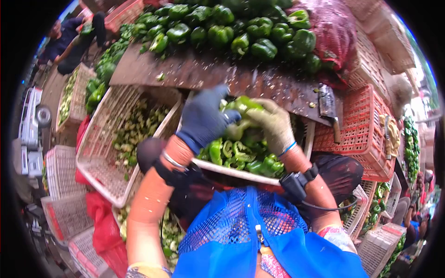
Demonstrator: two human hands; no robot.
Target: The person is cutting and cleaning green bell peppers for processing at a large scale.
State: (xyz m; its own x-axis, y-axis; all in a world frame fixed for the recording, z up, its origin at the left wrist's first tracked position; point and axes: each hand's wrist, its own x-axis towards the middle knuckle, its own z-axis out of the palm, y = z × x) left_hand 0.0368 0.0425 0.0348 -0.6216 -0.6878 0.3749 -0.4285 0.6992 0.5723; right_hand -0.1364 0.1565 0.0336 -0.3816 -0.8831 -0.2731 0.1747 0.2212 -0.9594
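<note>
My left hand (205, 113), in a dark blue glove, is slightly blurred. Its fingers curl against the left side of a green bell pepper (245, 104). From the other side, my right hand (274, 121), in a pale, stained glove, grips the same pepper. Both hands are above a white crate (236, 173) of opened green pepper pieces (236, 152). Just beyond them lies a dark wooden board (185, 69) strewn with seeds, bearing a heap of whole green bell peppers (220, 34).
A cleaver (327, 102) rests at the board's right end, beside a red crate (354, 136). At left, a white crate (97, 153) holds pepper cores (139, 125). A red mesh sack (328, 34) stands at back right. Other people (69, 41) are at far left.
</note>
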